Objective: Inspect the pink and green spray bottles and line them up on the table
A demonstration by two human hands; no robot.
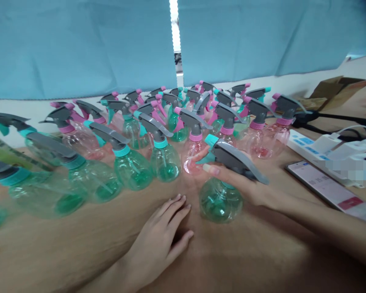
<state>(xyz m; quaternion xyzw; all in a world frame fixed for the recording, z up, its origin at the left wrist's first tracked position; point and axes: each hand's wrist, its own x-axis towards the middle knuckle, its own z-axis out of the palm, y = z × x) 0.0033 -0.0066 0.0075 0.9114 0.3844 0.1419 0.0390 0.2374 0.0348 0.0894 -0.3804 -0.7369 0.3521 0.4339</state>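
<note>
My left hand (pixel 158 240) lies on the wooden table, palm down, its fingers stretched out and nothing in it. Just to its right stands a green spray bottle (pixel 220 201) with a grey and teal trigger head (pixel 234 156). My right hand (pixel 240 179) reaches in from the right and is closed round this bottle's neck, below the head; part of the grip is hidden behind the head. Past the fingertips of my right hand is a pink spray bottle (pixel 195 138); whether they touch it I cannot tell. Another green spray bottle (pixel 165 162) stands beyond my left hand.
Several more green and pink spray bottles crowd the table (pixel 110 244) toward the back and left. At the right lie a phone (pixel 332 187) with a lit screen and a power strip (pixel 308 142) with chargers. Cardboard (pixel 335 95) sits behind them; a blue cloth (pixel 79 44) hangs at the back.
</note>
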